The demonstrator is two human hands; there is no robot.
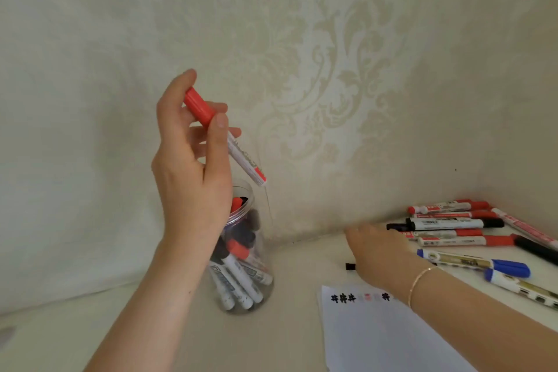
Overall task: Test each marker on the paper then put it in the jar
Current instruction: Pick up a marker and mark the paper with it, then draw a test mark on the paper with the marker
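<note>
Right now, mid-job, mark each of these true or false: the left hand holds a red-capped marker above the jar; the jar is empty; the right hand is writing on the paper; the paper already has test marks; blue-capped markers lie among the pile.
1. The left hand holds a red-capped marker above the jar. True.
2. The jar is empty. False: it already holds several markers with red and black caps.
3. The right hand is writing on the paper. False: it reaches toward the marker pile, beyond the paper.
4. The paper already has test marks. True: black and faint red ones along its top edge.
5. Blue-capped markers lie among the pile. True.
</note>
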